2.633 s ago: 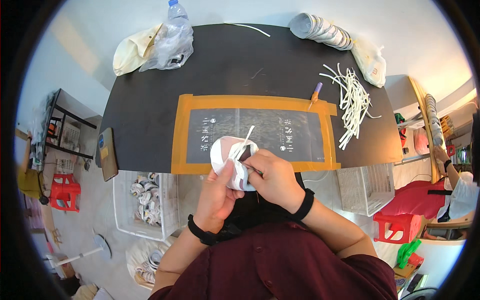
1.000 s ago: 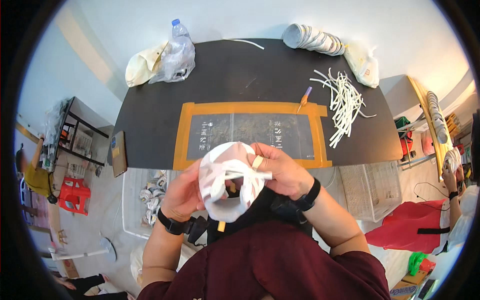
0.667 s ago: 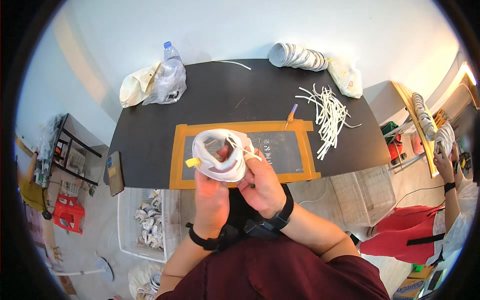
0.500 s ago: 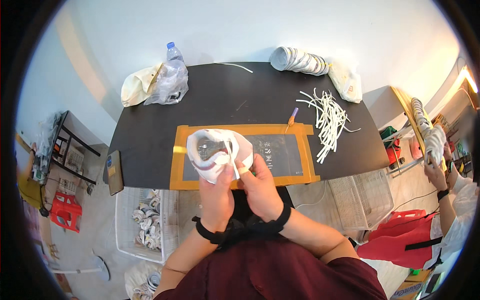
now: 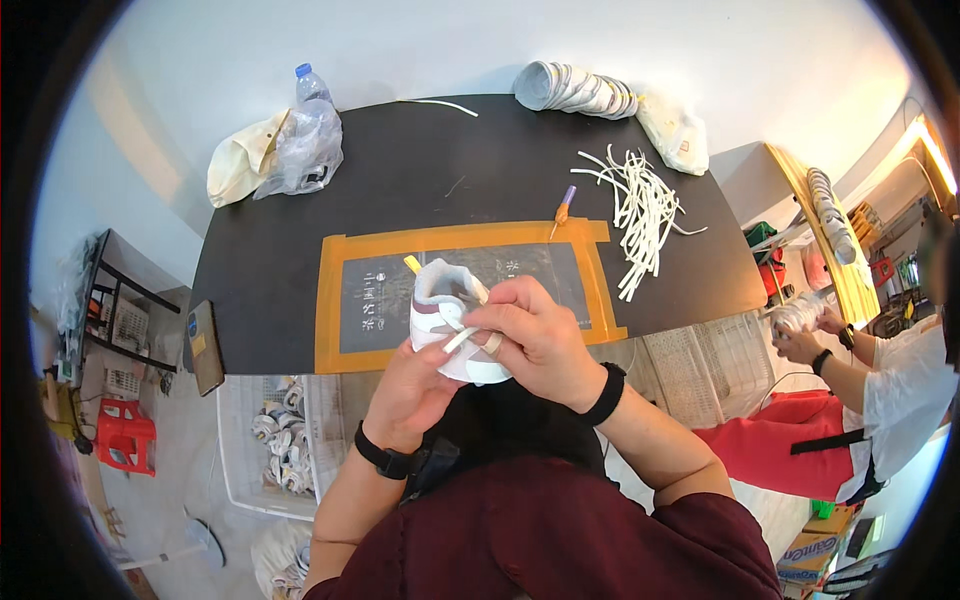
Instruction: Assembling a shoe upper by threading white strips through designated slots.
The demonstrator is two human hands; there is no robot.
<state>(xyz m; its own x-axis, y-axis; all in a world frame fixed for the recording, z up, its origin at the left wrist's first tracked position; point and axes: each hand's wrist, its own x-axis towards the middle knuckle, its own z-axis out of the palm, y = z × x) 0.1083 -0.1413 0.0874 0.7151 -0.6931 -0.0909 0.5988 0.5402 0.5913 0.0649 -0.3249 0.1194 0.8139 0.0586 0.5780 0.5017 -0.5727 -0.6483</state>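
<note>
Shoe upper (image 5: 428, 322), white with dull pink patches and no sole that I can make out, is held between both hands just above the near edge of the counter (image 5: 255, 290), its padded opening turned upward and the yellow heel tab (image 5: 412, 264) pointing away from the person. It looks light, soft and bendy, likely to fold if squeezed; the cloth should not slip much or break. The padded collar and the side walls seem the best places to hold it, while the narrow, limp lace (image 5: 459, 341) calls for a fingertip pinch.

The left hand (image 5: 408, 392) cups the lower side, its fingers underneath and thumb on top beside the lace. The fingers of the right hand (image 5: 533, 335) are drawn together, pinching the lace at the front.

Beneath lies a clear sheet (image 5: 363, 330) edged with orange tape (image 5: 329, 325). Farther right are a purple-and-orange hand tool (image 5: 563, 211) and a loose heap of white laces (image 5: 640, 215).
</note>
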